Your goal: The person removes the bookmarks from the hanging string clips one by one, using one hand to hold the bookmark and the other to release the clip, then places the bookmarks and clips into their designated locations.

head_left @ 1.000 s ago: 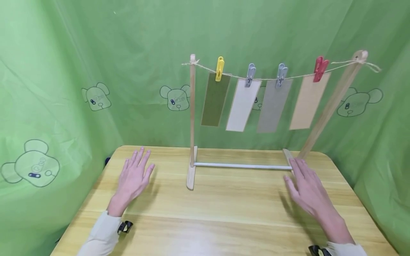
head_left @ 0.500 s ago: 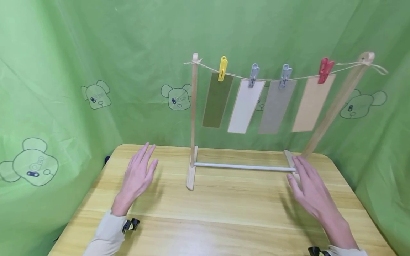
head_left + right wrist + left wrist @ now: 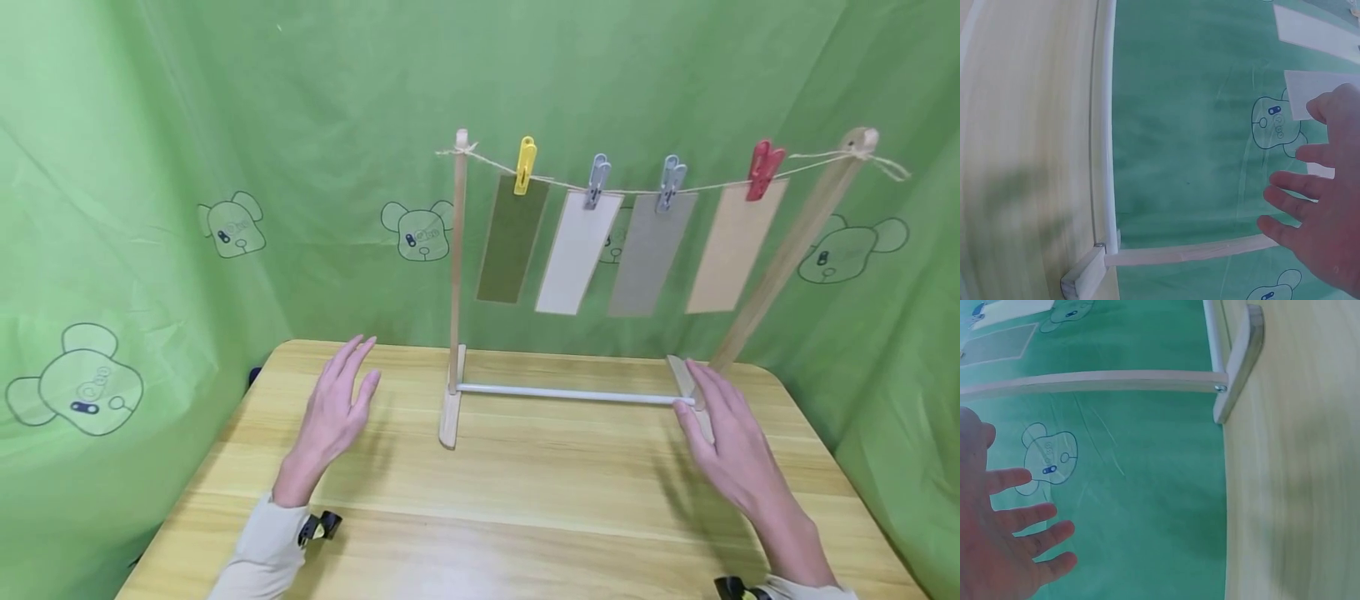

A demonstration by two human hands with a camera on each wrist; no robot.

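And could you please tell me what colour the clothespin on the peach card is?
That clothespin is red, shown best in the head view.

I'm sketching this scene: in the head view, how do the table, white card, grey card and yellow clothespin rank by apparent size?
Largest: table
Next: white card and grey card, too alike to rank
Smallest: yellow clothespin

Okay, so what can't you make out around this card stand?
Head view: right stand foot, partly hidden by right hand.
Head view: bear print, partly covered by gray card.
Head view: right black wrist device, cut off by bottom edge.
Left wrist view: left post, top cut off by edge.
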